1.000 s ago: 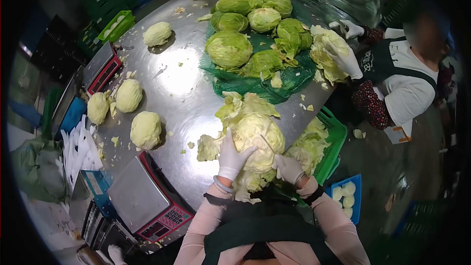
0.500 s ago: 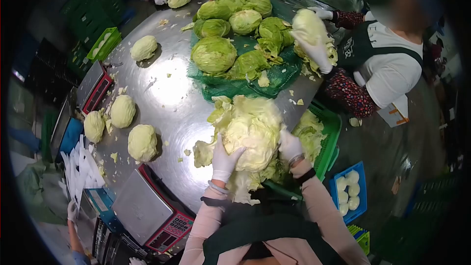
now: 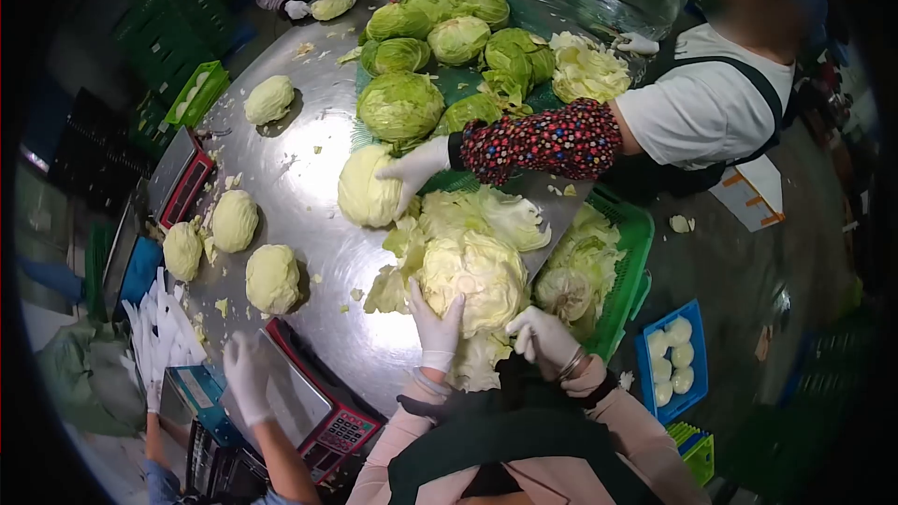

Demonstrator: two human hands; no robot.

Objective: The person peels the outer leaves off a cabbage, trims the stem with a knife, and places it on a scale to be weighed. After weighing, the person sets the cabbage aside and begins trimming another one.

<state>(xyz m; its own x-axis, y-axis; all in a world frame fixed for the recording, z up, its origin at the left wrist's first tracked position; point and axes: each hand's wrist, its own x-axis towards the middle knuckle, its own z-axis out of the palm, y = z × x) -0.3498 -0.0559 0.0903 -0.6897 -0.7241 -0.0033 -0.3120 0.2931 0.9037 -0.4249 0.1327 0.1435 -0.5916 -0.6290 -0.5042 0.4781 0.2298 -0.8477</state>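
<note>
A pale, partly stripped cabbage (image 3: 472,279) rests on the steel table in front of me, with loose outer leaves (image 3: 496,215) spread behind it and more below. My gloved left hand (image 3: 436,329) grips the cabbage's near left side, thumb apart from the fingers. At the cabbage's near right edge is my gloved right hand (image 3: 546,340), its fingers curled in; whatever they hold, if anything, is hidden. Just beyond the leaves, a co-worker's gloved hand (image 3: 416,168) holds a peeled cabbage (image 3: 368,187).
Green cabbages (image 3: 400,108) lie on netting at the back. Peeled cabbages (image 3: 272,279) stand to the left, near a red-edged scale (image 3: 281,383). A green crate (image 3: 636,252) with leaves is at my right. Another person's hand (image 3: 247,379) is over the scale.
My right hand has drawn down and curled; outer leaves have opened away from the cabbage. The co-worker's arm has swung left across the table with a peeled cabbage. A hand appears over the scale.
</note>
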